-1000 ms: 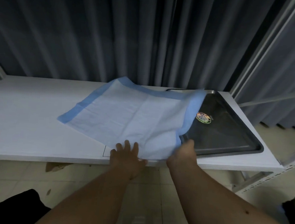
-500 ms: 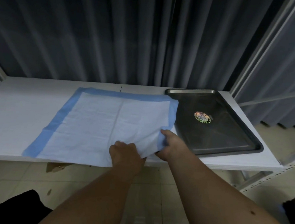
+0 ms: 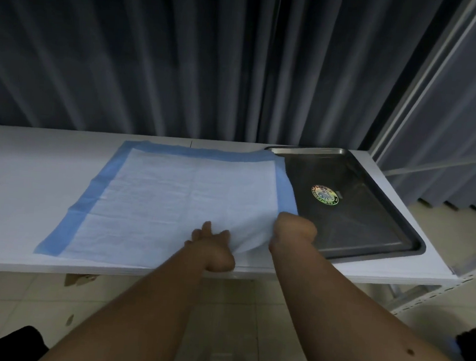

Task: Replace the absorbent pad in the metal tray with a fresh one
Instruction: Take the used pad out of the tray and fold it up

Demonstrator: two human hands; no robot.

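The rectangular dark metal tray point(image 3: 370, 219) sits at the right end of the long white table point(image 3: 25, 186), and I see nothing in it except a round, shiny green-and-gold sticker point(image 3: 325, 195) on its bare floor. The pad is outside it.

The square absorbent pad with a white quilted middle and a blue border point(image 3: 172, 201) lies spread flat on the table just left of the tray, with its far right corner overlapping the tray's left rim. Faint fold creases cross its middle. Its blue border shows along the far, left and right sides; the near edge runs close to the table's front edge.

My left hand point(image 3: 211, 249) grips the pad's near edge, fingers curled onto the sheet, which rises in a small wrinkle beside the thumb. My right hand point(image 3: 294, 227) is at the pad's near right corner, next to the tray's left rim; it is turned away from the camera with the fingers tucked under, so I cannot tell whether they are pinching the pad or only resting against it.

The pad's near right corner is hidden behind both hands. Dark pleated curtains point(image 3: 183, 62) hang behind the table.
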